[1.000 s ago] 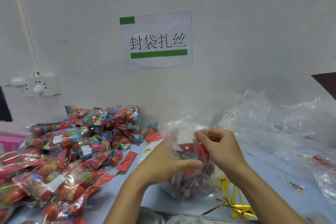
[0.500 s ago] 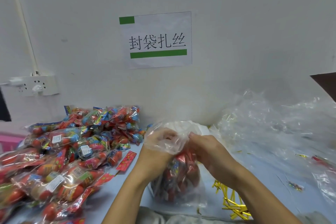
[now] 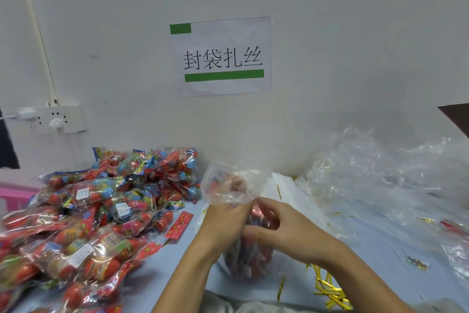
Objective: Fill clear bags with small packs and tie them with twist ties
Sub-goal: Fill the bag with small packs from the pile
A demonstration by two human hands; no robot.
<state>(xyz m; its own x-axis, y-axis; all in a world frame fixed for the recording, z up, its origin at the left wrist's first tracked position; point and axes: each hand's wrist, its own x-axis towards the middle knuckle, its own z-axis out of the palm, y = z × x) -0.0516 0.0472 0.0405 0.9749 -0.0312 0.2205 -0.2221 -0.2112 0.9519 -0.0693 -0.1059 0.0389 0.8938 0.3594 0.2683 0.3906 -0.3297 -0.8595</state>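
Observation:
A clear bag point(image 3: 250, 259) full of small red and blue packs stands on the pale blue table, low in the middle of the head view. My left hand point(image 3: 223, 221) grips the gathered neck of the bag, and the loose plastic top point(image 3: 233, 180) flares above the fist. My right hand point(image 3: 286, 231) pinches the same neck from the right, thumb and fingers curled on the plastic. Gold twist ties point(image 3: 330, 290) lie scattered on the table under my right forearm. No tie shows on the neck.
A heap of tied, filled bags point(image 3: 96, 213) covers the left of the table. A pile of empty clear bags point(image 3: 385, 183) fills the right. A loose red pack point(image 3: 179, 223) lies between. The white wall carries a paper sign point(image 3: 220, 56) and a socket point(image 3: 57, 119).
Both hands gathered the open mouth of the bag into a bunched neck. The left hand closed around it and the right hand slid down to pinch beside it.

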